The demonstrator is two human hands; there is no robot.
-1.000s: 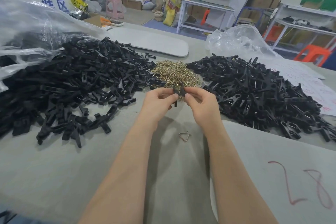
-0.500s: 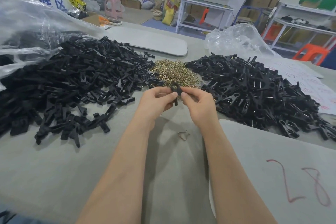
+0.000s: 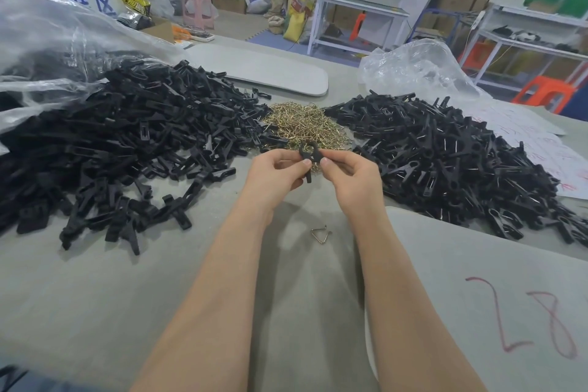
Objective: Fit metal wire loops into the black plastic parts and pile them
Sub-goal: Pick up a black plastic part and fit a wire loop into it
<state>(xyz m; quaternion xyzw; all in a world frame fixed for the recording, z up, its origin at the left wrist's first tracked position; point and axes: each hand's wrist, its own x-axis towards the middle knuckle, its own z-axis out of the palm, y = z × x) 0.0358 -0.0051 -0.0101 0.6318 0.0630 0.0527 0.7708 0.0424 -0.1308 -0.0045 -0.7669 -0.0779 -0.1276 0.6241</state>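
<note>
Centrally, black plastic part [image 3: 306, 150], apparently ring-topped

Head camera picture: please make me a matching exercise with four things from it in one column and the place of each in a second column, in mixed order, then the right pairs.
Things
1. black part
2. heap of wire loops
3. single wire loop
4. orange stool

Places
A. between the left black heap and the right black heap
B. in the background, far right
C. pinched by the left hand and the right hand
D. alone on the table, nearer the person than both hands

Pairs: 1-C, 2-A, 3-D, 4-B
</note>
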